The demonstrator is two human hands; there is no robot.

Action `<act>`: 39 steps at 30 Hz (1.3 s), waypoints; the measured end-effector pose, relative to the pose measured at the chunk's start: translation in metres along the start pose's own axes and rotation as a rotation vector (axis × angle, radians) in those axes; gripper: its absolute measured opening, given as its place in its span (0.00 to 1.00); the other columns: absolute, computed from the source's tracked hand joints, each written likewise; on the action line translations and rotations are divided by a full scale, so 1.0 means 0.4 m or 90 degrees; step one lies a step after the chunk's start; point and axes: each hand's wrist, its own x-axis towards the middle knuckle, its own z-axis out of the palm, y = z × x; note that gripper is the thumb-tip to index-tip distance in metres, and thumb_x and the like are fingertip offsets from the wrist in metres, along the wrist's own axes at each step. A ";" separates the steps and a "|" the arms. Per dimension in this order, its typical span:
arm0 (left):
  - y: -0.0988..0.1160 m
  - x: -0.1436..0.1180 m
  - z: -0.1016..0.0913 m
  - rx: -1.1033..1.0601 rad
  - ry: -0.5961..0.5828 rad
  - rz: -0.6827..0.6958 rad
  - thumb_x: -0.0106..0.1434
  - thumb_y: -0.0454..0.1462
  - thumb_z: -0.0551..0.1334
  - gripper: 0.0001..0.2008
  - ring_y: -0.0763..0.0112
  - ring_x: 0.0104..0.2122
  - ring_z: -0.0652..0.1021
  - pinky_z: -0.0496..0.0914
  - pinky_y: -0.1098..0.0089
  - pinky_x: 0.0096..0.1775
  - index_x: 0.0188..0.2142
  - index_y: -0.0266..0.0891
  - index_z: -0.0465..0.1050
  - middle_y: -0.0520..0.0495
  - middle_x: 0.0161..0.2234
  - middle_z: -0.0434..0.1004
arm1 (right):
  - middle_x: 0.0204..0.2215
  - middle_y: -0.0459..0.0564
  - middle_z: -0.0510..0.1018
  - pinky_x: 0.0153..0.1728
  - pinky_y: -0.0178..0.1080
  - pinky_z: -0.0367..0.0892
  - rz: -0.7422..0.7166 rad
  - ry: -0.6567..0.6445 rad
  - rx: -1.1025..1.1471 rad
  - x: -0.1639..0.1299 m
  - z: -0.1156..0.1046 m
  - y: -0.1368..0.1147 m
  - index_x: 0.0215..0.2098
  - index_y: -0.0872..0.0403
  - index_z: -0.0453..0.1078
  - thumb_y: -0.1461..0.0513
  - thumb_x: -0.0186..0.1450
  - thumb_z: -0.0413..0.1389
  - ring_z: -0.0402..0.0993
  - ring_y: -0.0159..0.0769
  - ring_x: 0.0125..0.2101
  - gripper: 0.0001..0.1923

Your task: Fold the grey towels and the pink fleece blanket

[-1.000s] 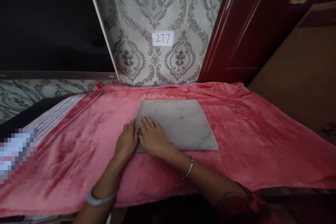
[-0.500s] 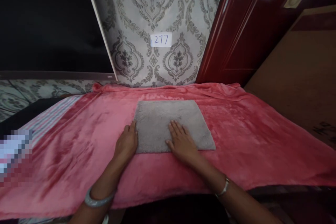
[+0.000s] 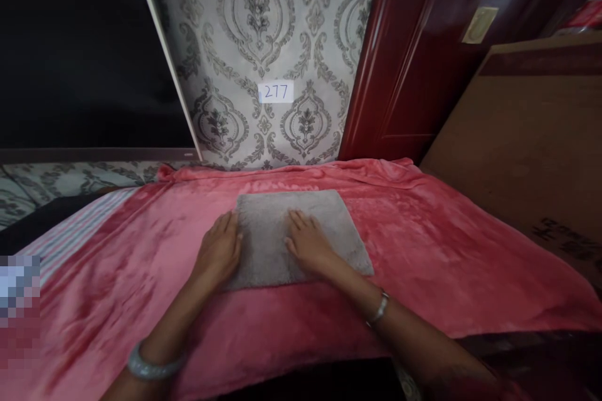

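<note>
Pressing flat: left hand [image 3: 217, 252] & right hand [image 3: 308, 244], palms open, nothing grasped, on folded grey towel [image 3: 329, 225]. Looks soft, light, floppy; best pinched at corners.

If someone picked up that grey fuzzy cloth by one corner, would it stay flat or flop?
The grey cloth would probably droop: it lies thin and flat on the pink blanket. It looks light. Its fuzzy pile may cling to the plush rather than slide. Left hand and right hand rest flat on it.

Grey towel [image 3: 301, 225] on a pink-red blanket [image 3: 446, 244]; grey damask wallpaper [image 3: 263, 31], dark red door [image 3: 404, 62], striped sheet [image 3: 75, 232].
</note>
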 end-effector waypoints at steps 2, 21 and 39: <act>0.020 0.037 0.003 0.006 -0.051 0.036 0.69 0.37 0.47 0.29 0.49 0.68 0.60 0.59 0.50 0.64 0.67 0.26 0.56 0.29 0.68 0.57 | 0.71 0.62 0.52 0.66 0.60 0.47 -0.030 0.003 0.015 0.054 0.014 -0.036 0.70 0.65 0.54 0.58 0.72 0.44 0.45 0.50 0.70 0.31; 0.038 0.071 0.101 0.045 -0.121 0.097 0.71 0.42 0.45 0.31 0.51 0.70 0.55 0.53 0.44 0.66 0.69 0.31 0.55 0.35 0.71 0.51 | 0.73 0.57 0.42 0.68 0.53 0.39 0.288 -0.054 -0.052 -0.012 -0.001 0.236 0.73 0.63 0.44 0.50 0.75 0.40 0.36 0.44 0.72 0.36; 0.070 0.237 0.066 0.039 -0.161 0.087 0.71 0.42 0.50 0.28 0.49 0.70 0.55 0.46 0.40 0.66 0.68 0.38 0.58 0.36 0.70 0.54 | 0.72 0.54 0.48 0.68 0.55 0.38 0.052 -0.080 0.009 0.227 0.026 0.128 0.72 0.55 0.50 0.53 0.75 0.42 0.41 0.46 0.71 0.31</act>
